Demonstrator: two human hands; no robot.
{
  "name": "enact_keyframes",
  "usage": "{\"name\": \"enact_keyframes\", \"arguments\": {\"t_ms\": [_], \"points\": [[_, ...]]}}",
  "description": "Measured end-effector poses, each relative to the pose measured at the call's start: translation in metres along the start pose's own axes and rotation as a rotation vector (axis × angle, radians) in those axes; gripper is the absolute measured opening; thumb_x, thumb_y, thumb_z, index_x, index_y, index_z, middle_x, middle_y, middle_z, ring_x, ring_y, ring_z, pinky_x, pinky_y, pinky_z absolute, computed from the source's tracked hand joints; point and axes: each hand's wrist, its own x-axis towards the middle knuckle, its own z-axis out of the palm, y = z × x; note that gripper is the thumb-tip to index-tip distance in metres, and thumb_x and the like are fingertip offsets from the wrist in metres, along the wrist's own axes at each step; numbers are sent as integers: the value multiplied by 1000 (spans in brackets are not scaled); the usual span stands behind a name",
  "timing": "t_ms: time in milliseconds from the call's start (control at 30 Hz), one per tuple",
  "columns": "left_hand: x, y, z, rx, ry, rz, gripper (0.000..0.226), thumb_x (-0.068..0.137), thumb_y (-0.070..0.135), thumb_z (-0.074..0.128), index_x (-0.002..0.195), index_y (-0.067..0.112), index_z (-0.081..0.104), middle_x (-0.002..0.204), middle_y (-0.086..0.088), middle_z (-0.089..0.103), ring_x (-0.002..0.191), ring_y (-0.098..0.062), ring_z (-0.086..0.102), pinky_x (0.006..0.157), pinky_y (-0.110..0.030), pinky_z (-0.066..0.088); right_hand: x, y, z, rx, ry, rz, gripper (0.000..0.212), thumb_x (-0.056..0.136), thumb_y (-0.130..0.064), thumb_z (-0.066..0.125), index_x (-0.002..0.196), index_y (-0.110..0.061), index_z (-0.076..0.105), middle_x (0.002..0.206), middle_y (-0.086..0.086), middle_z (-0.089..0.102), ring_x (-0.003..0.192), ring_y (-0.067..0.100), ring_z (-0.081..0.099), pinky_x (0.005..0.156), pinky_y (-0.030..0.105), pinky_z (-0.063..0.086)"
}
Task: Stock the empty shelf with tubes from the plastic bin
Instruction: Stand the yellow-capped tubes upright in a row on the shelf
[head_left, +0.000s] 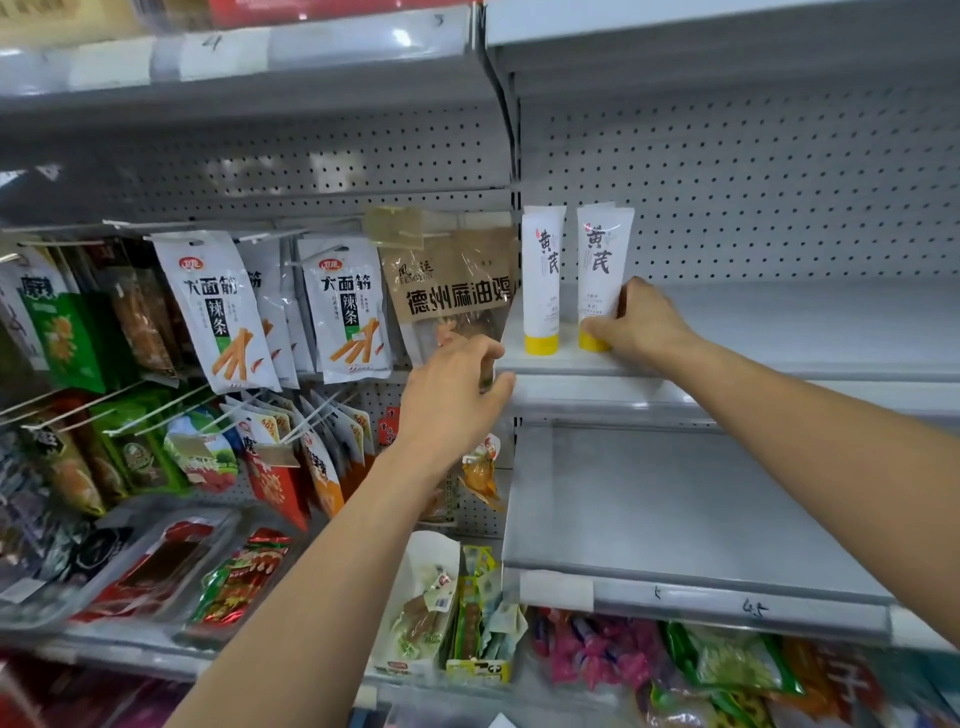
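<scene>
Two white tubes with yellow caps stand cap-down at the left end of the grey upper shelf (779, 322). The left tube (542, 270) stands free. My right hand (636, 322) is closed around the lower part of the right tube (602, 254), thumb by its yellow cap. My left hand (452, 389) hovers just left of the shelf's front corner with fingers curled and nothing visible in it. The plastic bin is out of sight.
Left of the shelf hang snack packets on pegboard hooks, the nearest a brown clear bag (452, 291). Below is a second bare grey shelf (675, 514). Packaged snacks (727, 670) fill the bottom shelves and trays.
</scene>
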Motion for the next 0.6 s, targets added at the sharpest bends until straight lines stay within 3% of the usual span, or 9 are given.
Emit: {"name": "enact_keyframes", "arguments": {"t_ms": [67, 167, 267, 400, 600], "points": [[-5, -4, -3, -7, 37, 7, 25, 91, 36, 54, 113, 27, 59, 105, 9, 63, 93, -12, 59, 80, -40, 53, -12, -2, -1, 11, 117, -16, 48, 83, -31, 66, 119, -7, 47, 117, 8, 55, 109, 28, 55, 80, 32, 42], [-19, -12, -6, -28, 94, -20, 17, 92, 34, 53, 106, 31, 61, 101, 12, 66, 90, -10, 61, 76, -38, 54, -49, -5, -1, -7, 335, -201, 36, 87, -27, 59, 119, -13, 48, 122, 3, 52, 105, 22, 53, 82, 34, 41], [-44, -21, 2, -62, 83, -48, 15, 93, 33, 53, 103, 31, 64, 97, 14, 68, 85, -8, 63, 74, -34, 54, -100, -3, 17, 18, 325, -391, 25, 88, -21, 55, 112, -17, 51, 109, -4, 57, 89, 17, 57, 75, 35, 46], [-91, -42, 42, -73, -111, -105, 14, 93, 31, 54, 102, 30, 65, 91, 12, 68, 82, -12, 64, 70, -34, 53, -167, 15, 77, -38, 121, -457, 14, 88, -19, 56, 102, -19, 58, 92, -12, 58, 80, 14, 57, 69, 35, 48], [-173, -107, 128, -184, -525, -350, 17, 92, 30, 56, 103, 22, 66, 94, 7, 70, 86, -19, 67, 79, -37, 53, -223, 103, 178, -155, -412, -161, 13, 88, -20, 58, 100, -20, 61, 92, -5, 65, 82, 17, 61, 69, 36, 51]]}}
